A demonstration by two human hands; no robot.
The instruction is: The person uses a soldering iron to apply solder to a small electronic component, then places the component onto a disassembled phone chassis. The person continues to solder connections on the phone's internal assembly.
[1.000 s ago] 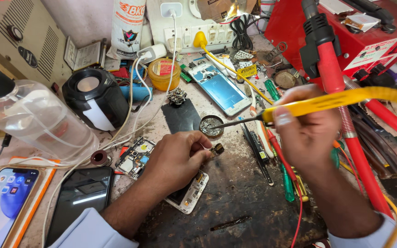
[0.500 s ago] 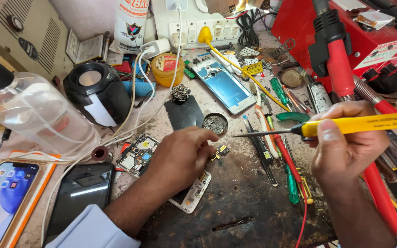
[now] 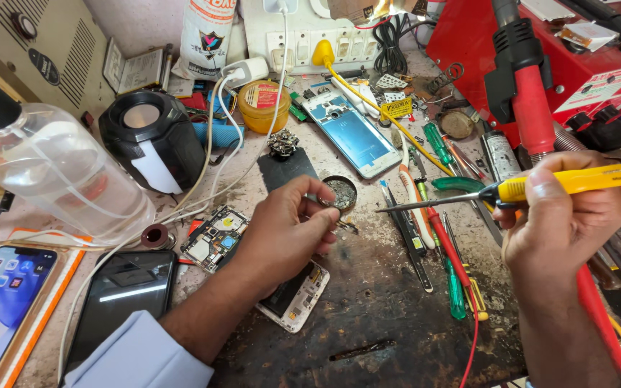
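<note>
Soldering iron (image 3: 540, 188) (yellow handle) clamped in your right hand (image 3: 566, 223); left hand (image 3: 285, 233) pinches small part (image 3: 345, 226) near round tin (image 3: 340, 192), over opened phone (image 3: 295, 296) on tabletop (image 3: 397, 316).

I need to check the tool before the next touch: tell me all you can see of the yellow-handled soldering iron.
The soldering iron has a yellow plastic-looking handle, a black collar and a thin grey metal shaft ending in a point. The right hand grips the handle, holding the iron nearly level above the bench, tip pointing left. The tip touches nothing.
</note>
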